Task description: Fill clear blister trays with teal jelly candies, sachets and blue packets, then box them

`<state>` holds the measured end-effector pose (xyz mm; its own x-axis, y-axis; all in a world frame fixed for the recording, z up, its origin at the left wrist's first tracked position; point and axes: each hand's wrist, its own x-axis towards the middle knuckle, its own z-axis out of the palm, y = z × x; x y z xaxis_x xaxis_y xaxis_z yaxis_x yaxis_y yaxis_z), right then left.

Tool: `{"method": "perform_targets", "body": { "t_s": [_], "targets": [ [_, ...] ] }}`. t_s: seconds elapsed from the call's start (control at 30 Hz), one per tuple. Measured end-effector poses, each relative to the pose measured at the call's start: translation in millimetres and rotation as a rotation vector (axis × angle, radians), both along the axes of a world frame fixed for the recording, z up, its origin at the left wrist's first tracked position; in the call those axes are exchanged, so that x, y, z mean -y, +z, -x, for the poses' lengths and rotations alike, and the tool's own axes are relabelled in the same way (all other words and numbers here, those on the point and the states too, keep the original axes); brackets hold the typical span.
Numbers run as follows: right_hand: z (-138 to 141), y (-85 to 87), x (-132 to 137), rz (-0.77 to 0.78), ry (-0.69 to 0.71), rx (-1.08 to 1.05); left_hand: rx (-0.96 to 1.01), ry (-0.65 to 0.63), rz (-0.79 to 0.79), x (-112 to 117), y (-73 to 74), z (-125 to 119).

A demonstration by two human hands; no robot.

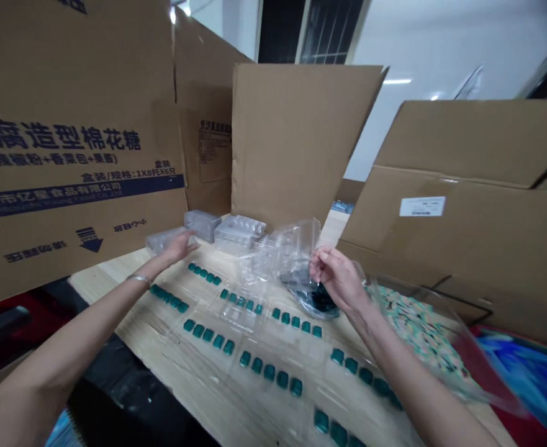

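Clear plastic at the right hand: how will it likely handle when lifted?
The clear plastic is probably light, since it looks thin and see-through. It may flex yet hold some shape, as its panel stands upright. Glossy highlights suggest it could be slippery.

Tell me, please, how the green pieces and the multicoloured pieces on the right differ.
Colour: the green pieces are all dark green; the multicoloured pieces mix pale green with orange tones.
Arrangement: the green pieces lie in short rows; the multicoloured pieces lie jumbled in a heap.
Place: the green pieces spread across the wooden table; the multicoloured pieces lie at its right side.
Both are groups of many small pieces.
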<state>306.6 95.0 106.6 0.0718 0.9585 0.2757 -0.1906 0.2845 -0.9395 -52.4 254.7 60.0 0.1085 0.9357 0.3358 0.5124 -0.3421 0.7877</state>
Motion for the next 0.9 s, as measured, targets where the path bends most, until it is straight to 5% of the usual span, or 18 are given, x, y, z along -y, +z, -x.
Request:
{"method": "perform_targets", "body": {
  "t_s": [0.1,0.17,0.23,0.37,0.53,0.7,0.8,0.9],
  "targets": [
    [14.4,-6.4,13.4,0.035,0.087,-0.06,0.141,-0.235,0.134,56.9,10.4,-50.6],
    [24.5,-12.6,24.6,0.064,0.144,-0.098,0.559,-0.563,0.408,101.3,15.4,-83.0],
    [31.8,-19.4,37.2,0.098,0.185,-0.127,0.805,-0.709,0.58,139.8,17.4,-106.7],
    [33.2,-30.5,66.6,0.179,0.175,-0.097,1.004,-0.553,0.572,183.4,11.0,-123.7],
    [26.7,-33.0,105.0,0.2,0.145,-0.017,0.982,-0.459,0.491,208.5,1.0,-123.4],
    [28.8,-29.0,124.6,0.17,0.059,0.075,0.81,-0.56,0.553,230.4,3.9,-116.9],
    [31.8,-29.2,130.2,0.196,-0.042,0.07,0.799,-0.59,0.584,244.6,5.0,-114.1],
    [39.7,-36.2,140.9,0.167,-0.266,-0.135,1.049,-0.526,0.488,268.6,-4.5,-124.3]
  ]
}}
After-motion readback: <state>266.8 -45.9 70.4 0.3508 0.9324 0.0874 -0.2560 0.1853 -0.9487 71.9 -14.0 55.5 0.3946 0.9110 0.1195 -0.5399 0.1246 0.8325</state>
